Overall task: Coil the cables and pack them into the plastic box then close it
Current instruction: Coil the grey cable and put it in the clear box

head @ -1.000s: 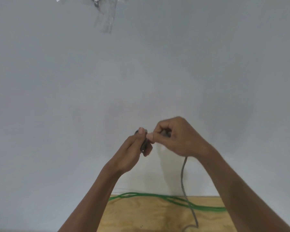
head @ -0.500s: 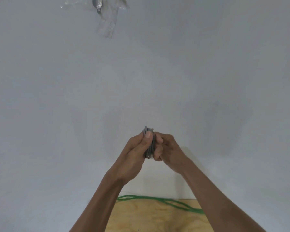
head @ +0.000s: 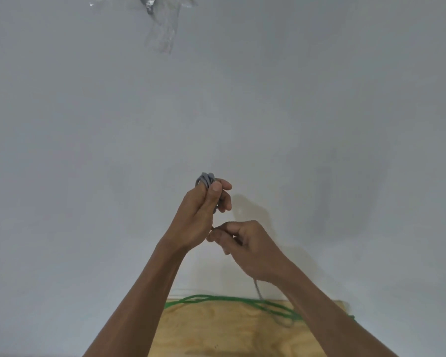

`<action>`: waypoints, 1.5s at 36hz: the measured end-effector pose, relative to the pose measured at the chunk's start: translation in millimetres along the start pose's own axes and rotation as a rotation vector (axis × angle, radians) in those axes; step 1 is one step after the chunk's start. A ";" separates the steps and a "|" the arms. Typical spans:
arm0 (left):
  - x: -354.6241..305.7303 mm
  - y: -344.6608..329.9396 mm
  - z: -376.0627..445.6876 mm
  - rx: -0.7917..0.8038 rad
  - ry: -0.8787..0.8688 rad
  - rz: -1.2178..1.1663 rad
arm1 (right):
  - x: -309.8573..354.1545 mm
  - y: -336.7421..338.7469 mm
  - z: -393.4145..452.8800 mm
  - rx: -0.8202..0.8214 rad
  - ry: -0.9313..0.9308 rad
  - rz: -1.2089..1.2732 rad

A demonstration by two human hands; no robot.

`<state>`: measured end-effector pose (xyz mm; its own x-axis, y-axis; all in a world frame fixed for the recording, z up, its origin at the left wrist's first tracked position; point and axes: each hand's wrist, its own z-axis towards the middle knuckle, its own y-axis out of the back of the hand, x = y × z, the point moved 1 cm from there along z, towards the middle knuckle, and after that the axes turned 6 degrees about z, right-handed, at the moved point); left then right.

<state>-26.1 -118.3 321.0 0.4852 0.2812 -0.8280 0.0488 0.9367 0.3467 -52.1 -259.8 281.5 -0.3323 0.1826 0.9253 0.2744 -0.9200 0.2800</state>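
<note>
I hold a small coil of grey cable (head: 205,179) raised in front of the wall, with my left hand (head: 201,215) closed around it; only the top loops show above my fingers. Just below and to the right, my right hand (head: 245,243) pinches the loose run of the same grey cable, whose tail (head: 258,292) hangs down from under my wrist to the table. A green cable (head: 216,299) lies in loose strands along the far edge of the plywood table (head: 216,331). The plastic box is out of view.
A plain grey-white wall (head: 88,176) fills most of the view right behind the table. Clear tape or plastic with a small dark object (head: 162,24) is stuck high on the wall.
My right hand has dropped down and away from the coil, drawing along the loose grey cable. My left hand has stayed up holding the coil.
</note>
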 end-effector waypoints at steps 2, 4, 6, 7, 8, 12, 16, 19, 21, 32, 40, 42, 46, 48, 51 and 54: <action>9.9 3.4 1.2 0.002 0.020 0.059 | 5.0 2.6 -0.2 0.024 0.034 -0.029; 18.9 4.4 -1.0 0.033 0.039 0.116 | 13.4 10.4 4.3 0.011 0.101 -0.088; 22.0 1.5 -6.9 0.088 0.040 0.128 | 23.9 23.0 13.7 0.006 0.159 -0.211; 21.0 -1.2 -10.6 0.113 0.038 0.123 | 29.9 29.8 18.7 0.010 0.180 -0.273; 18.9 -4.1 -13.5 0.127 0.047 0.102 | 33.9 36.8 24.0 0.008 0.188 -0.299; 8.0 -13.7 -19.9 0.145 0.118 -0.061 | 44.3 60.6 45.0 -0.014 0.178 -0.192; -9.3 -17.2 -18.9 0.191 0.154 -0.258 | 44.0 69.0 58.1 0.019 0.188 0.068; -21.4 -18.9 -17.9 0.224 0.143 -0.440 | 37.1 67.6 60.3 -0.030 0.140 0.205; -30.1 -20.5 -15.4 0.220 0.109 -0.554 | 29.5 60.4 57.2 -0.040 0.104 0.285; -23.1 6.9 8.7 0.024 0.097 -0.173 | 4.5 -4.8 12.2 -0.218 0.103 -0.051; -2.7 5.1 -3.8 0.123 0.065 0.129 | 56.5 37.7 17.0 -0.036 0.274 -0.322; -8.3 -3.2 -9.8 0.161 0.080 0.090 | 66.1 47.7 26.0 -0.005 0.247 -0.269; -15.2 -9.8 -15.1 0.204 0.195 -0.196 | 68.1 65.7 40.7 -0.062 0.219 -0.148; -19.6 -10.9 -15.2 0.204 0.244 -0.364 | 62.6 61.5 42.6 -0.032 0.195 -0.048; -22.5 -11.0 -13.1 0.197 0.315 -0.549 | 52.4 45.6 40.9 -0.010 0.168 0.083; -18.0 -9.4 -13.6 0.206 0.338 -0.645 | 43.9 29.6 35.6 -0.038 0.161 -0.031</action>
<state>-47.2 -129.4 326.6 0.0124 -0.2301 -0.9731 0.4103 0.8886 -0.2049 -26.4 -266.6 339.5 -0.4814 0.1554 0.8626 0.2289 -0.9277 0.2949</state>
